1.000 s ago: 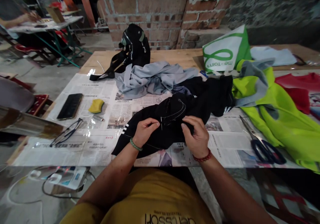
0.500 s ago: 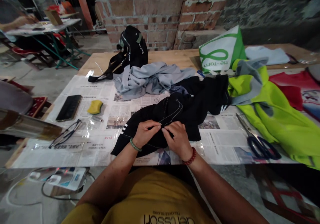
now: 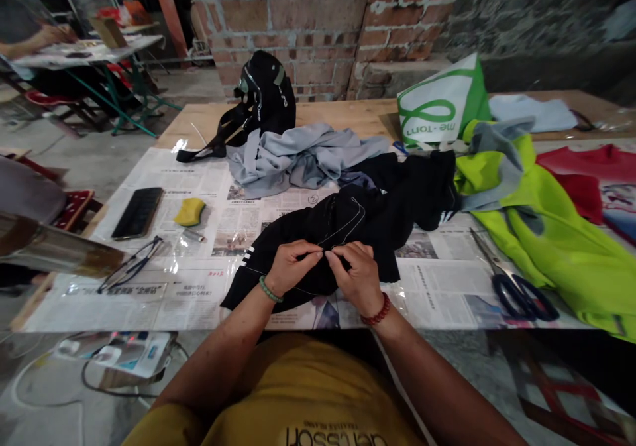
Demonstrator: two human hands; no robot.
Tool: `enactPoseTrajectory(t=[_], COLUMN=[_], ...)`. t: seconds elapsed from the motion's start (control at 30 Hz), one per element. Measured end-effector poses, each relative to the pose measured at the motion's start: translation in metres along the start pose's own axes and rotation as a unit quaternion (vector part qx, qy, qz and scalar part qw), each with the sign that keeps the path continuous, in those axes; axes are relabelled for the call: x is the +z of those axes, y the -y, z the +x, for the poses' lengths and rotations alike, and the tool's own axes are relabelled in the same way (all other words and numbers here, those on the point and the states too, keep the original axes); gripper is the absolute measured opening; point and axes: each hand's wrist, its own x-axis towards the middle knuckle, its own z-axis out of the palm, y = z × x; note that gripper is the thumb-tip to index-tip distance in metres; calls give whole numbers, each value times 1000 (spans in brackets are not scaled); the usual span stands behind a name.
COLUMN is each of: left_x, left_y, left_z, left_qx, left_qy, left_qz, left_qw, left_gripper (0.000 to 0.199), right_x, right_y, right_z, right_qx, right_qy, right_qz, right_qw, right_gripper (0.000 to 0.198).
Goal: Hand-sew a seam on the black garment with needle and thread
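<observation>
My left hand point(image 3: 294, 264) is closed in a pinch, with a green bead bracelet at its wrist. Facing it, my right hand point(image 3: 356, 268), wearing a red bead bracelet, pinches too, and the fingertips almost meet. A pale thread point(image 3: 358, 215) loops away from the fingers of both hands over a black garment with white stripes point(image 3: 318, 215), which lies crumpled under them. Whether a needle is between the fingertips is too small to make out. To the right lie scissors with dark handles point(image 3: 521, 297), blades partly apart.
Newspaper point(image 3: 183, 307) covers the table. On the left are a phone point(image 3: 137, 213), a yellow sponge point(image 3: 189, 212), glasses point(image 3: 132, 267) and a bottle point(image 3: 59, 247). Behind lie grey cloth point(image 3: 308, 154), a black bag point(image 3: 271, 95) and a green-white bag point(image 3: 437, 105); a lime garment point(image 3: 551, 234) spreads right.
Both hands have shifted very slightly to the right, and their fingertips have drawn closer together. The black garment lies as before.
</observation>
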Motion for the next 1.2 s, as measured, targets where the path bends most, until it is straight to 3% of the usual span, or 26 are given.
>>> enactPoseTrajectory(t=[0.23, 0.5, 0.8, 1.03, 1.2], left_x=[1, 1, 2, 4, 4], left_y=[0, 0, 2, 2, 2], left_z=[-2, -1, -1, -3, -3], left_qx=[40, 46, 26, 88, 115], left_qy=[30, -1, 32, 55, 81], left_qz=[25, 81, 31, 92, 111], left_qw=[998, 996, 999, 990, 984], left_gripper=[10, 10, 9, 10, 12], right_x=[-6, -10, -12, -14, -15], right_y=[0, 4, 2, 0, -2], right_z=[-2, -10, -12, -11, -7], right_qx=[-31, -71, -34, 33, 31], right_qy=[80, 88, 98, 184, 190], right_qz=[-72, -24, -14, -60, -46], right_qw=[994, 993, 995, 980, 980], right_gripper=[33, 34, 31, 27, 33])
